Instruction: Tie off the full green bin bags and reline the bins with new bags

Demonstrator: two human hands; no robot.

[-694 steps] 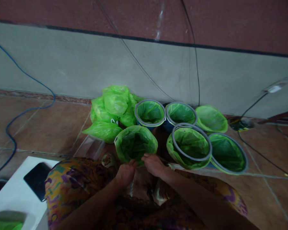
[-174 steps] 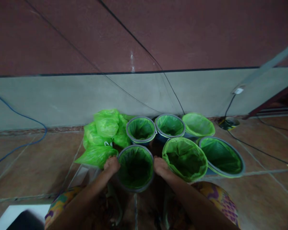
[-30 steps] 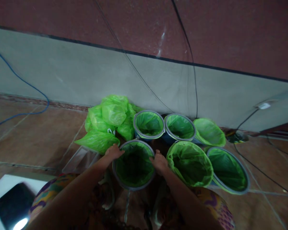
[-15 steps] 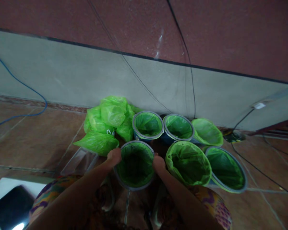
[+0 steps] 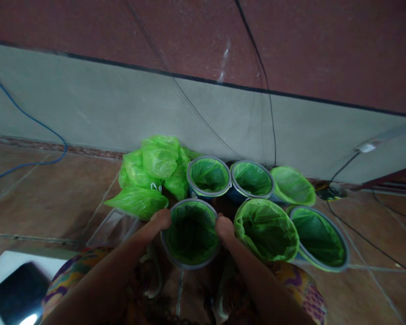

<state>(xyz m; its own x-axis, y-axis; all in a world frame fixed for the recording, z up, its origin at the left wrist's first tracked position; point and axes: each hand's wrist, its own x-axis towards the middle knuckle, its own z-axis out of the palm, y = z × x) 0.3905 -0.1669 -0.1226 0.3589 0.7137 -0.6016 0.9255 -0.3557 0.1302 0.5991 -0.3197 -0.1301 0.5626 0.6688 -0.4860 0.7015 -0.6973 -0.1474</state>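
Observation:
Between my two hands stands a round trash bin (image 5: 191,262) with a grey rim ring and a green bag lining its inside. My left hand (image 5: 161,219) is closed on the left side of the rim. On the opposite side, my right hand (image 5: 224,227) grips the rim too. The fingertips of both are partly hidden behind the ring. To the right of my right hand is another bin lined with a green bag (image 5: 267,230), its liner folded over the edge with no ring showing. Bulging green bags (image 5: 159,162) lie piled beyond my left hand.
Two grey-ringed bins (image 5: 209,177) stand along the wall, beside a green-lined bin (image 5: 292,186). Another ringed bin (image 5: 320,239) is at the right. A clear plastic tray (image 5: 113,228) lies on the left. Black cables and a blue cable (image 5: 30,116) run along the wall and floor.
Both hands stay on the bin's rim with hardly any movement. The view has shifted very slightly; nothing else visibly differs.

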